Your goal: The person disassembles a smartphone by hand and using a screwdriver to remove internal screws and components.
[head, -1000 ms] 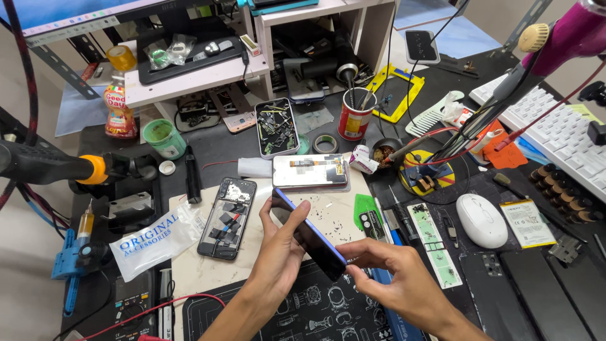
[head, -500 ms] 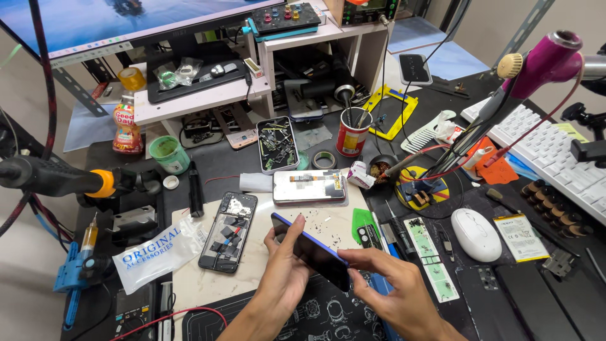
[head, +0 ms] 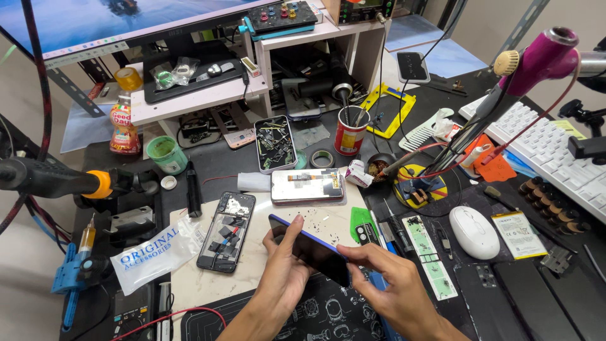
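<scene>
At the far left of the desk (head: 208,164) lies a clear plastic bag (head: 154,252) with blue print, and just right of it an opened phone (head: 226,232) rests face-down, its insides showing. The left hand (head: 284,278) and right hand (head: 385,284) both clamp on a dark phone with a blue edge (head: 309,249) — held tilted above the pale mat (head: 315,221), fingers closed along its sides. Farther right sits a white mouse (head: 473,232).
</scene>
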